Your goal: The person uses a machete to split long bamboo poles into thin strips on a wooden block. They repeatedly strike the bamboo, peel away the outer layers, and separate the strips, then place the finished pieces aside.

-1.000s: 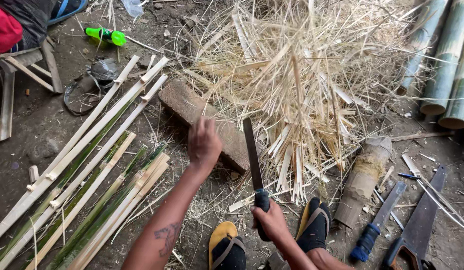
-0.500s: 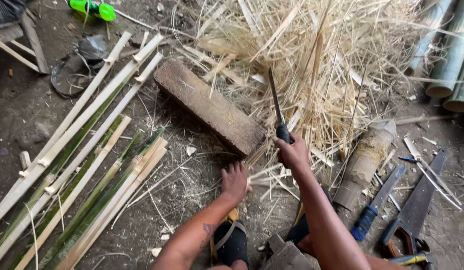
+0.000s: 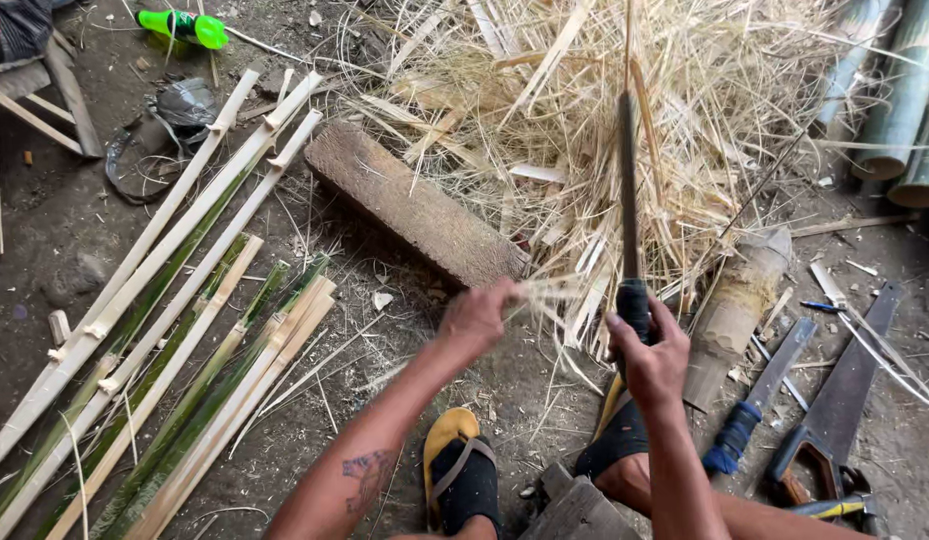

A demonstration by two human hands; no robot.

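Head view, looking down at a dirt floor [image 3: 44, 230]: the right hand [image 3: 649, 355] is clenched in a firm grip on the dark handle of a long knife [image 3: 627, 190], blade pointing away. The left hand [image 3: 476, 318] is closed on thin bamboo strips [image 3: 554, 290] beside a wooden block [image 3: 414, 205]. The strips look light, springy and sharp-edged, best held near the end; no containers show.

Split bamboo strips [image 3: 154, 330] lie left of the wooden block [image 3: 414, 205], straw pile [image 3: 624, 130] behind it, saws [image 3: 834, 400] right.
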